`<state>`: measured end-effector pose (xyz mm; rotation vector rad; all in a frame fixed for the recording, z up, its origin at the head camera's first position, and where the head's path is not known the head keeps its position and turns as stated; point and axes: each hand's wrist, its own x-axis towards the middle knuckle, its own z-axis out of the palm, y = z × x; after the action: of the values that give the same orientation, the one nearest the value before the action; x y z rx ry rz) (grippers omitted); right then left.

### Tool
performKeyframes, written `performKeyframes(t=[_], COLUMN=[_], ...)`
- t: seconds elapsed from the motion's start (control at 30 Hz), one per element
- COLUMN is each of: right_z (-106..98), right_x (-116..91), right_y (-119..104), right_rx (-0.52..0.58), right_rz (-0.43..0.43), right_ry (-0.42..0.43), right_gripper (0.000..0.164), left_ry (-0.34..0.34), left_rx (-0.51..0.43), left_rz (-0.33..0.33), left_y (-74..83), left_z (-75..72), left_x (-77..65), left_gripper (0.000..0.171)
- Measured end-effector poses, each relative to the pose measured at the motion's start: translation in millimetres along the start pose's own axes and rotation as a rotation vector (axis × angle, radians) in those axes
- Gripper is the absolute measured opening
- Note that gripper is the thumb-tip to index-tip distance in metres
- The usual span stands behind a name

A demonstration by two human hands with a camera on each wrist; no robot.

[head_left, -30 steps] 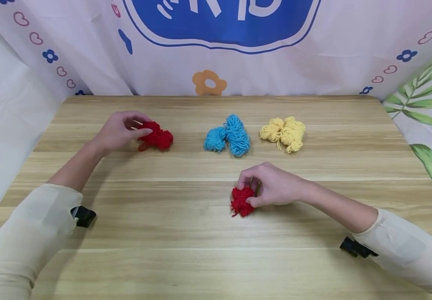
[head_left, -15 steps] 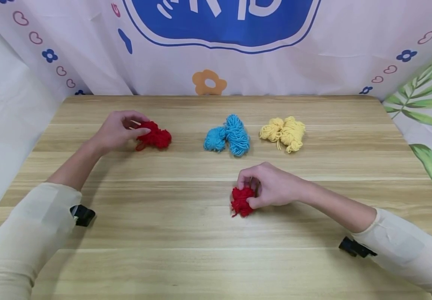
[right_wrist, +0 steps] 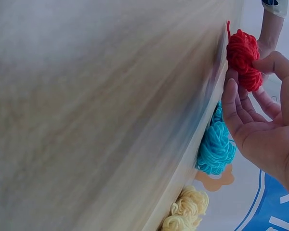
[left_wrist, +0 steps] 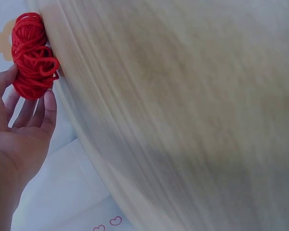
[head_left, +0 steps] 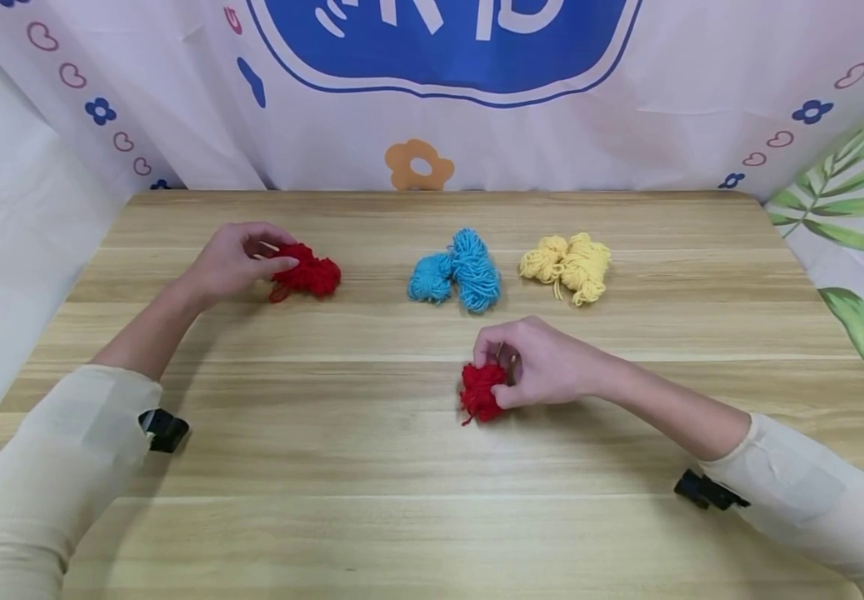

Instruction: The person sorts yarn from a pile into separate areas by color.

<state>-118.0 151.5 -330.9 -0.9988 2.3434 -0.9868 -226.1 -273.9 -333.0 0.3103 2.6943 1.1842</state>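
At the back left of the table, my left hand (head_left: 240, 262) pinches a bundle of red yarn (head_left: 315, 273) between thumb and fingers. Loose loops of that yarn (left_wrist: 36, 60) stick out in the left wrist view. Nearer the middle, my right hand (head_left: 540, 367) holds a second, smaller-looking red yarn bundle (head_left: 481, 390), its thumb on the near side and fingers behind. A short tail of yarn hangs off this bundle (right_wrist: 243, 55) in the right wrist view. Part of each bundle is hidden by the fingers.
A blue yarn bundle (head_left: 474, 271) lies at the back middle of the wooden table (head_left: 327, 500), with a yellow yarn bundle (head_left: 581, 267) to its right. A printed white curtain (head_left: 551, 142) hangs behind the table's far edge.
My left hand has drawn its red yarn slightly to the left. The right hand has shifted its red yarn a little toward the back. The blue and yellow bundles have stayed put.
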Motion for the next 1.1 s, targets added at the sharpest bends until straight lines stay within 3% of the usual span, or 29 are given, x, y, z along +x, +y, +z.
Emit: performKeyframes(t=[0.57,1.1], right_z=[-1,-6], right_x=[7,15], right_y=[-3,-6], right_rx=[-0.009,-0.004], right_rz=[-0.002,-0.010], right_ry=[0.076,0.095], right_gripper=[0.026,0.026], left_ry=[-0.001,-0.021], left_rx=[0.033,0.044], left_rz=[0.005,0.000], left_y=[-0.4,-1.3], left_z=[-4.3,-4.9], left_x=[-3.0,-2.2], left_gripper=[0.035,0.036])
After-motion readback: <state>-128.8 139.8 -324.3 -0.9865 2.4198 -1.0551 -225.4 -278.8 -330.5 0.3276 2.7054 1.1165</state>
